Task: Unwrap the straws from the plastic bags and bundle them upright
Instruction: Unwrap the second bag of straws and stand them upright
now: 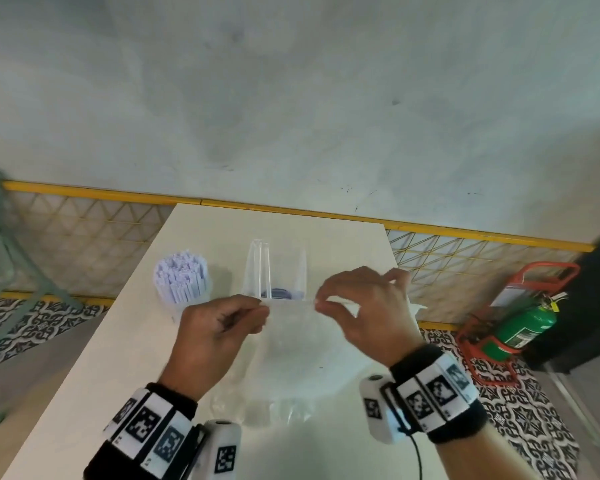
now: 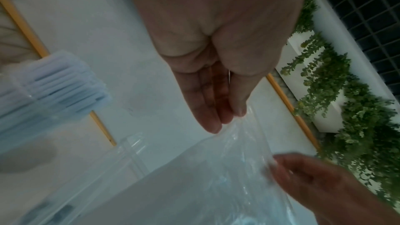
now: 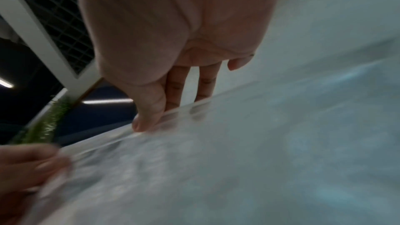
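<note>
A clear plastic bag (image 1: 288,344) hangs between my two hands above the white table (image 1: 101,375). My left hand (image 1: 253,311) pinches the bag's top edge at its left end. My right hand (image 1: 321,303) pinches the same edge further right. In the left wrist view my left hand (image 2: 229,119) holds the bag (image 2: 194,177) with thumb and fingertips. The right wrist view shows my right hand (image 3: 151,117) with its thumb on the bag's rim (image 3: 216,160). A bundle of white straws (image 1: 182,277) stands upright at the back left of the table, blurred in the left wrist view as straws (image 2: 49,88).
A clear upright container (image 1: 274,271) with something dark at its bottom stands behind the bag. A yellow-framed mesh fence (image 1: 84,237) runs behind the table. A green fire extinguisher in a red stand (image 1: 523,323) sits on the floor at right. A green chair (image 1: 0,258) is at left.
</note>
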A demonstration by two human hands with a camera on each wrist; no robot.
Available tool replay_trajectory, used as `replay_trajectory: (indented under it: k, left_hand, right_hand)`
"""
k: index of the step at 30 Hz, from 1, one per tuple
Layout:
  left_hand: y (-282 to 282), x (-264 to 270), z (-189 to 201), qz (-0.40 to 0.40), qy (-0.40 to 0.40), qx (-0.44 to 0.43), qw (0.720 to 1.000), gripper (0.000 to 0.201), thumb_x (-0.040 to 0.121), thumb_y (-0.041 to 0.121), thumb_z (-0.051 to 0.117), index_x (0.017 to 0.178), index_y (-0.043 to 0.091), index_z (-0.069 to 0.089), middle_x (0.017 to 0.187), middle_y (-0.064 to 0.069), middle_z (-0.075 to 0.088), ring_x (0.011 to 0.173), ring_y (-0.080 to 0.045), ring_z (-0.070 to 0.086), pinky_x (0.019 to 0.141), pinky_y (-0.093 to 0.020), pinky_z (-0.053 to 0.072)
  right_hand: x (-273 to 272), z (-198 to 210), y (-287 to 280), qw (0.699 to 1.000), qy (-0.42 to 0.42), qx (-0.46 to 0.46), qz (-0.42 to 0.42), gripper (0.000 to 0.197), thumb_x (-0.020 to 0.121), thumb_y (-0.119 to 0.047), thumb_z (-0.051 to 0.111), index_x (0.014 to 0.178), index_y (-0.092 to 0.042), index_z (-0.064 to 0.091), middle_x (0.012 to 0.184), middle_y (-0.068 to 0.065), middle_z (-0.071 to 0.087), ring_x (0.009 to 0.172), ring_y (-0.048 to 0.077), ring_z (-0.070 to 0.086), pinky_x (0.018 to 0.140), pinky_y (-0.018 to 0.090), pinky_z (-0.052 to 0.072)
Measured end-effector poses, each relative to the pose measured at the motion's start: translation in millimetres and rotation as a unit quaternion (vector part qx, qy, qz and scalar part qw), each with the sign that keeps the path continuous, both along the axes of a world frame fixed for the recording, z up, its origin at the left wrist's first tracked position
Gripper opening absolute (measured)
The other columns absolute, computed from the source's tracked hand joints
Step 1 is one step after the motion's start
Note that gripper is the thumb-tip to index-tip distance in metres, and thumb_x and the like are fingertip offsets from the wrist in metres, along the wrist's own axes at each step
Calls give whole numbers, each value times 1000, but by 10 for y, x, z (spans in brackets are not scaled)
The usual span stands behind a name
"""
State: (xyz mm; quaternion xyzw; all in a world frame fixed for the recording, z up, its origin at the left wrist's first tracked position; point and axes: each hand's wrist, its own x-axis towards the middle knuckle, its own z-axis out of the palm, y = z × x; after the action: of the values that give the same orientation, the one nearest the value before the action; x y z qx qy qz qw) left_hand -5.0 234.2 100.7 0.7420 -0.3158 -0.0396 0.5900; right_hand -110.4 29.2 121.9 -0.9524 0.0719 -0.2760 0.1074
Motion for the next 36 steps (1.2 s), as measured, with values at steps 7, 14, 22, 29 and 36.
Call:
replay_trajectory:
  k: [7, 14, 22, 29, 36]
  left_hand:
    - [133, 179, -14, 55, 53, -3, 997, 5, 82, 5, 70, 83, 8, 74, 72, 5, 74, 62, -3, 68, 63, -2, 46]
    - [-23, 118, 54, 50, 69, 15, 996, 14, 89, 31, 67, 81, 19, 65, 75, -2, 69, 74, -17, 70, 74, -21, 57]
    - [-376, -60, 209, -21, -64, 158, 985, 40, 80, -7, 58, 87, 30, 44, 91, 1, 46, 75, -14, 54, 63, -27, 47]
    - [-371, 19, 192, -68, -69, 383, 919, 59, 83, -2, 50, 129, 35, 49, 148, 1, 24, 103, -20, 57, 78, -14, 37]
    - [-448, -41, -130, -221, 186, 337, 896, 79, 81, -8, 44, 144, 38, 32, 143, 10, 40, 119, -11, 49, 74, -18, 45]
  right_hand:
    - [-444, 38, -783, 993, 2, 21, -120, 7, 81, -47, 72, 77, -45, 68, 85, -40, 59, 93, -6, 55, 89, 37, 31]
    - [-544, 44, -708, 957, -21, 284, -59, 10, 90, -17, 69, 98, -20, 72, 97, -18, 69, 88, -4, 65, 68, 12, 53]
    - [-284, -145, -294, 965, 9, 262, -23, 32, 80, 1, 66, 84, -31, 63, 105, -14, 58, 88, -1, 62, 74, 9, 47]
    - [-396, -215, -391, 975, 176, 137, -15, 74, 76, 12, 50, 122, -44, 63, 150, -9, 28, 93, 4, 54, 90, 18, 47]
    - [-563, -281, -412, 834, 364, 413, 33, 96, 82, 12, 36, 147, -57, 19, 157, -5, 25, 114, 11, 54, 72, 30, 61]
